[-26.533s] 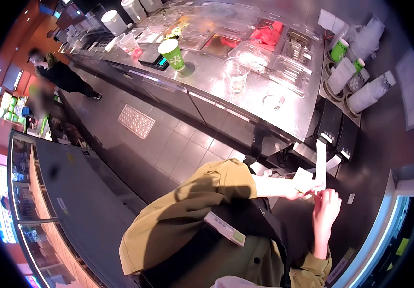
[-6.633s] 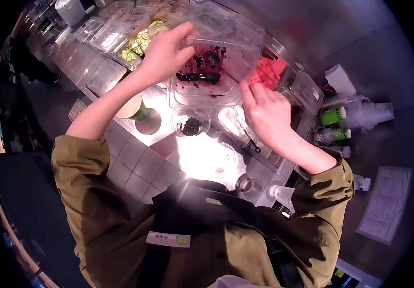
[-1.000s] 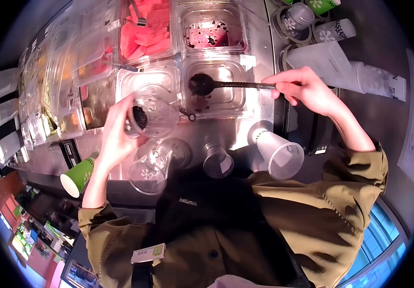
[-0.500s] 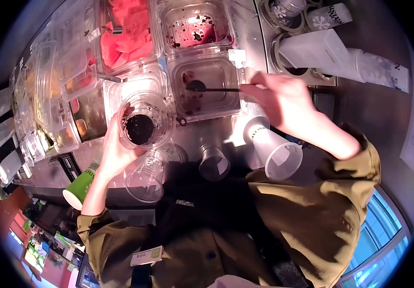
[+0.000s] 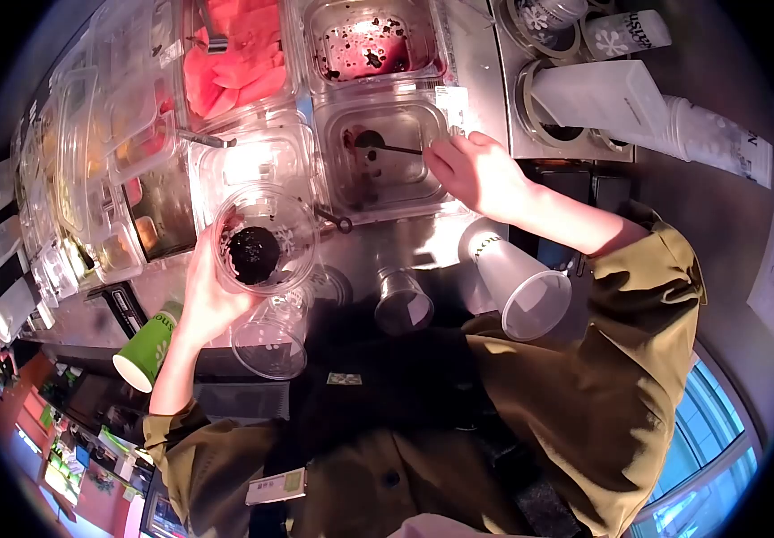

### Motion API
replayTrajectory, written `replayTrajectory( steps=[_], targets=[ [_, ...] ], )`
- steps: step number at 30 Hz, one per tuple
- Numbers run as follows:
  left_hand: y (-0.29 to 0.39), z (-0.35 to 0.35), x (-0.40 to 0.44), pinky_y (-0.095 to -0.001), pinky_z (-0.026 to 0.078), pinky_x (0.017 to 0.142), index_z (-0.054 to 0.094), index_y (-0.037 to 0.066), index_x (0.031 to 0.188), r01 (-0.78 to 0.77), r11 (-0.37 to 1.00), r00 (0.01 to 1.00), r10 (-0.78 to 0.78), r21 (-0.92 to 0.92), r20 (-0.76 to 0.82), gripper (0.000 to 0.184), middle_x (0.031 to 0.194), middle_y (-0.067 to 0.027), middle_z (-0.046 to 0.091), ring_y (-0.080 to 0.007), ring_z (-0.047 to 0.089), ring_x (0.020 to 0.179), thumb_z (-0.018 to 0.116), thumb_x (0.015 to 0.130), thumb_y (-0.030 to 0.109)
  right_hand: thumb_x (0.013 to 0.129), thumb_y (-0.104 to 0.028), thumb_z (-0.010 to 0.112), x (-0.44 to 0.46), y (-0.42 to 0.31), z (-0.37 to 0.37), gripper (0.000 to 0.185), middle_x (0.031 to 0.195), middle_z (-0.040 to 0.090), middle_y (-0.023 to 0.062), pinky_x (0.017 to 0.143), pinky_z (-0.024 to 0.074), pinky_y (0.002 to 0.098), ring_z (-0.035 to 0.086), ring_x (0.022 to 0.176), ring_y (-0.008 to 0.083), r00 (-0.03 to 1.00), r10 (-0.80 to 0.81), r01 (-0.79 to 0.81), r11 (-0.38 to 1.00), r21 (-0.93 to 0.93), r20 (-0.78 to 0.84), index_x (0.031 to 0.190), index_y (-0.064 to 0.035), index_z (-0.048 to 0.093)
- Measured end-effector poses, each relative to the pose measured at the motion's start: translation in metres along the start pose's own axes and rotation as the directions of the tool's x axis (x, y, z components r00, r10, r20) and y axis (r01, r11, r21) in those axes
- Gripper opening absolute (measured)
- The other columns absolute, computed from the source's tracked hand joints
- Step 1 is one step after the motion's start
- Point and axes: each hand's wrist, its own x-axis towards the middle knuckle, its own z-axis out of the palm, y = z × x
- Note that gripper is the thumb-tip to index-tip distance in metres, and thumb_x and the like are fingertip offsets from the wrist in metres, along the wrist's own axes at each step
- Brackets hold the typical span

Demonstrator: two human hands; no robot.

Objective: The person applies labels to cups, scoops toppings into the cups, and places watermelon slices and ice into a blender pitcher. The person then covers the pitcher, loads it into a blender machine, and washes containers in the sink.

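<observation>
Closest to the body, short of the middle tub [image 5: 409,184], stand a clear cup [image 5: 270,348], a small cup [image 5: 404,307] and a frosted cup [image 5: 530,291]; a forearm dropped low could topple one. The green cup [image 5: 147,348] sits near-left of the tub, close by the left wrist, so an outward swing could knock it.

Left of the tub, the left hand [image 5: 215,296] has its fingers wrapped round the held cup [image 5: 293,251], which contains dark pieces [image 5: 252,255]; too hard a squeeze could buckle the wall. A ringed handle [image 5: 340,221] juts out at the tub's near-left corner and could catch that cup.

At the tub's right side, the right hand [image 5: 481,179] grips the spoon [image 5: 400,150], its bowl inside the tub. Its load is hard to judge here; a tilt could drip onto the rim.

Beyond the tub lies a stained tub [image 5: 378,73], far-left red fruit [image 5: 248,67]; stray splashes could mark the fruit.
</observation>
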Motion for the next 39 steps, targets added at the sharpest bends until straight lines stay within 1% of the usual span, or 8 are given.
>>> replayTrajectory(
  steps=[6,12,22,28,31,32,36,39],
  targets=[
    [-0.001,-0.001,-0.001,-0.0375,0.034,0.095,0.034,0.000,0.125,-0.011,1.000,0.998,0.011,0.002,0.056,0.086,0.118,-0.0174,0.046,-0.0295,0.044,0.112,0.072,0.050,0.015,0.064,-0.007,0.053,-0.010,-0.012,-0.004,0.009,0.073,0.049,0.0099,0.056,0.0427,0.0343,0.051,0.060,0.0237,0.978,0.109,-0.140,0.976,0.169,0.178,0.070,-0.0010,0.052],
    [0.002,-0.005,-0.001,-0.0381,0.034,0.094,0.034,-0.001,0.126,-0.026,0.998,0.993,0.020,0.050,0.120,0.086,0.116,-0.0190,0.046,-0.0315,0.044,0.111,0.071,0.050,0.016,0.067,0.001,0.054,-0.006,-0.008,-0.005,0.027,0.083,0.056,0.0080,0.055,0.0464,0.0373,0.058,0.065,0.0271,0.940,0.170,-0.286,0.866,0.410,0.296,0.093,-0.0028,0.059],
    [0.019,-0.010,-0.002,-0.0385,0.034,0.093,0.033,-0.004,0.125,0.036,0.989,0.976,-0.066,0.145,0.208,0.091,0.111,-0.0183,0.048,-0.0319,0.044,0.108,0.077,0.049,0.018,0.076,0.003,0.049,0.000,-0.002,-0.041,0.023,0.088,0.058,0.0093,0.066,0.0454,0.0358,0.057,0.077,0.0283,0.830,0.277,-0.510,0.727,0.459,0.484,0.096,-0.0022,0.060],
    [0.026,-0.009,-0.001,-0.0375,0.033,0.094,0.033,-0.003,0.126,0.102,0.982,0.952,-0.142,0.157,0.270,0.090,0.113,-0.0169,0.047,-0.0300,0.043,0.110,0.076,0.051,0.022,0.079,0.001,0.049,-0.016,0.015,-0.014,0.024,0.083,0.061,0.0089,0.064,0.0428,0.0330,0.058,0.073,0.0198,0.846,0.288,-0.533,0.432,0.727,0.450,0.101,-0.0006,0.059],
    [0.031,-0.007,0.002,-0.0371,0.033,0.094,0.033,-0.002,0.125,0.110,0.979,0.941,-0.158,0.170,0.300,0.089,0.115,-0.0169,0.046,-0.0296,0.042,0.111,0.076,0.052,0.024,0.079,0.001,0.049,-0.014,0.024,-0.018,0.024,0.075,0.061,0.0100,0.066,0.0436,0.0312,0.058,0.075,0.0177,0.715,0.264,-0.698,0.242,0.673,0.647,0.099,0.0005,0.060],
    [0.033,-0.007,0.003,-0.0370,0.033,0.094,0.034,-0.002,0.125,0.110,0.979,0.936,-0.160,0.174,0.312,0.088,0.115,-0.0169,0.046,-0.0296,0.042,0.111,0.076,0.053,0.024,0.075,-0.003,0.048,-0.012,0.023,-0.022,0.026,0.091,0.062,0.0173,0.083,0.0420,0.0302,0.058,0.088,0.0225,0.664,0.286,-0.746,0.191,0.638,0.691,0.095,0.0018,0.062],
    [0.032,-0.005,0.006,-0.0378,0.033,0.095,0.034,-0.002,0.124,0.175,0.966,0.914,-0.232,0.192,0.333,0.086,0.117,-0.0194,0.045,-0.0308,0.041,0.113,0.076,0.054,0.023,0.076,0.005,0.048,-0.027,0.032,0.002,0.027,0.084,0.064,0.0130,0.076,0.0451,0.0281,0.058,0.081,0.0182,0.826,0.249,-0.563,0.366,0.741,0.506,0.099,-0.0007,0.061],
    [0.027,-0.002,0.014,-0.0384,0.036,0.093,0.031,-0.002,0.125,0.070,0.981,0.916,-0.135,0.179,0.378,0.086,0.115,-0.0198,0.046,-0.0312,0.044,0.111,0.076,0.054,0.018,0.075,0.002,0.049,-0.039,0.026,0.007,0.027,0.091,0.062,0.0136,0.077,0.0440,0.0296,0.057,0.083,0.0183,0.784,0.242,-0.620,0.350,0.703,0.571,0.100,-0.0006,0.060]
  ],
)
